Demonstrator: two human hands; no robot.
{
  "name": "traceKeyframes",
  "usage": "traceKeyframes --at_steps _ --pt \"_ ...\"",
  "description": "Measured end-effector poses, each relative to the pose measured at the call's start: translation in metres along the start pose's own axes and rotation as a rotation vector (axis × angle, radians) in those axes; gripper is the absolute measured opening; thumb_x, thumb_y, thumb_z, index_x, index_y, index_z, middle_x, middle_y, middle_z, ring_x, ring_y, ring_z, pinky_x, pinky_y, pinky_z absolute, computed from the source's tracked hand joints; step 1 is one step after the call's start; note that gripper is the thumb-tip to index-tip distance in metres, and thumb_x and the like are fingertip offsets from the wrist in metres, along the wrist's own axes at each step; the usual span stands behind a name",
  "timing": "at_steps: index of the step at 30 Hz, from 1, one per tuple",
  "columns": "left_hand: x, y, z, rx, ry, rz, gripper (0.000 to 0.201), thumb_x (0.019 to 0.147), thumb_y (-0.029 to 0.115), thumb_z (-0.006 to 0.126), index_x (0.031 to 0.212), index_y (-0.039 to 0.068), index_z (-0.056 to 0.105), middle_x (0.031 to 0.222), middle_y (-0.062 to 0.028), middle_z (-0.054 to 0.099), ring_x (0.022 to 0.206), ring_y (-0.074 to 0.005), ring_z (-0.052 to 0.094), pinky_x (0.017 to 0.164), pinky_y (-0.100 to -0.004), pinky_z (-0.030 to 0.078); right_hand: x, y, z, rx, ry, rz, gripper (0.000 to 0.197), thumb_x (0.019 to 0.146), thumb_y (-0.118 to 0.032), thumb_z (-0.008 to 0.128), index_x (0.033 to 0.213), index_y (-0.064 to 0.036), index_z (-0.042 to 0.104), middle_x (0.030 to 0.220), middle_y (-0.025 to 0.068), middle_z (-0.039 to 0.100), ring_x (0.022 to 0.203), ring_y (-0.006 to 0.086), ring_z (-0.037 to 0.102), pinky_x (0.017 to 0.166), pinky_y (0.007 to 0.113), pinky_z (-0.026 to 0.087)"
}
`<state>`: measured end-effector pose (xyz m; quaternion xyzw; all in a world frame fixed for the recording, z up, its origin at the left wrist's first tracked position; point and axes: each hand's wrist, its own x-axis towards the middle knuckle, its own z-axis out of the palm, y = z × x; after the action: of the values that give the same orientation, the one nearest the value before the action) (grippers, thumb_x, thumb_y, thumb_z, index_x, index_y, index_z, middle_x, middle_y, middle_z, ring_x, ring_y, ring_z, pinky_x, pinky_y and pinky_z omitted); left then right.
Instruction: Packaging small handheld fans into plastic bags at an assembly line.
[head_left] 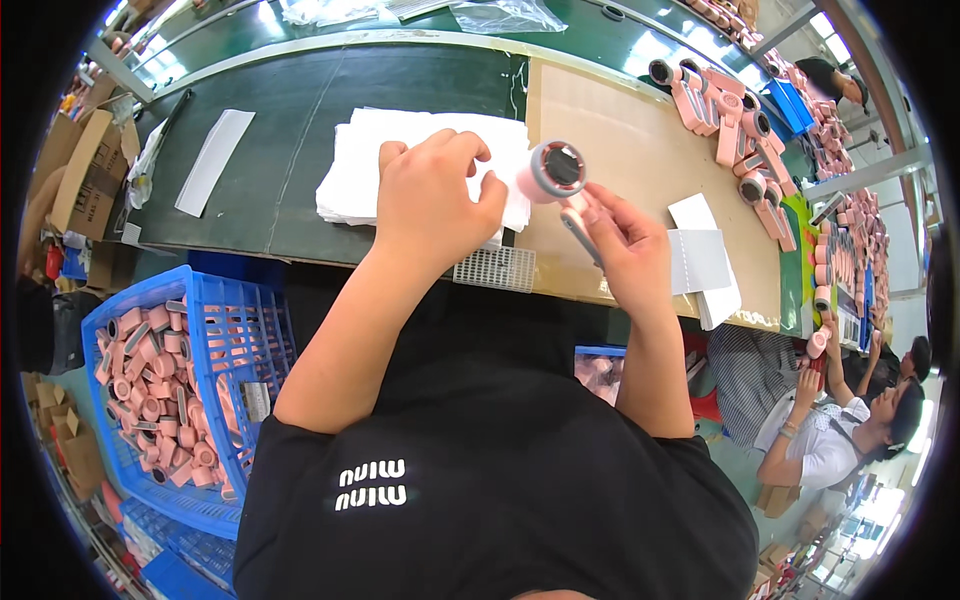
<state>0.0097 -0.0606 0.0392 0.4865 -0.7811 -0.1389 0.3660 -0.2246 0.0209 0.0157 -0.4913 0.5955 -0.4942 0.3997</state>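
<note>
A pink handheld fan point(540, 178) with a round, grey-rimmed head and a dark centre is in my right hand point(632, 243). The fingers and thumb of that hand close round its handle, and the head points up and left. My left hand point(437, 195) hovers over a stack of white sheets or bags point(350, 165), its fingers bent and thumb apart from the forefinger. Nothing shows between them; whether its hidden fingers touch the stack I cannot tell.
Several similar pink fans point(735, 125) lie at the table's right. A blue crate point(190, 290) full of pink fans stands at lower left. White and grey papers point(700, 262) rest right of my right hand, a white strip point(215, 160) far left. A co-worker point(825, 440) sits at right.
</note>
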Motion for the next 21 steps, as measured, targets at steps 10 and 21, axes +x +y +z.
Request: traceKeyframes --at_steps 10,21 --pt "0.004 0.014 0.014 0.412 -0.262 -0.003 0.014 0.091 0.022 0.074 0.095 0.008 0.074 0.087 -0.0080 0.075 0.081 -0.0275 0.071 0.088 -0.0424 0.043 -0.009 -0.012 -0.008 0.058 0.167 -0.100 0.041 0.108 -0.021 0.070 0.143 -0.0004 0.068 0.097 0.0016 0.077 0.072 0.0025 0.058 0.060 0.021 0.043" --pt "-0.005 -0.005 0.009 0.136 -0.054 0.007 0.010 0.102 0.016 0.063 0.097 0.008 0.065 0.081 -0.0099 0.075 0.074 -0.0324 0.070 0.085 -0.0452 0.044 -0.004 -0.014 0.010 0.166 0.029 -0.068 0.039 0.106 -0.012 0.069 0.141 0.0064 0.067 0.127 0.0147 0.076 0.112 0.0162 0.073 0.099 0.028 0.055"
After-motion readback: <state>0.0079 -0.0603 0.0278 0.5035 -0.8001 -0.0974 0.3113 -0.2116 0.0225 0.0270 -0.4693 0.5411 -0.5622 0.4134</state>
